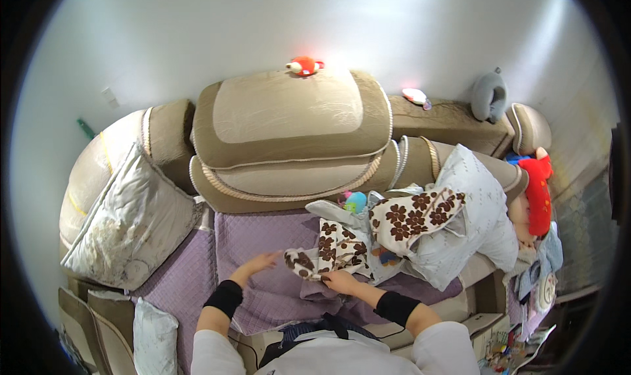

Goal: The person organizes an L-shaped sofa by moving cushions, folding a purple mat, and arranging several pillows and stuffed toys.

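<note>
My right hand point(340, 282) grips the lower edge of a white cloth with a brown flower pattern point(342, 249), which lies in folds on the sofa seat. My left hand point(262, 262) is just left of that cloth, fingers apart and holding nothing, above a purple quilted sofa cover point(266, 232). Another piece with the same brown flowers point(406, 222) lies behind and to the right, against a white patterned pillow point(463, 247). A blue, green and pink soft toy point(355, 202) rests at the back of the seat.
A large beige sofa cushion point(291, 113) leans on the backrest, with a red plush toy point(304, 66) on top. A stained white pillow point(133, 222) leans at the left. Further right are a grey neck pillow point(489, 96) and a long red plush toy point(536, 195).
</note>
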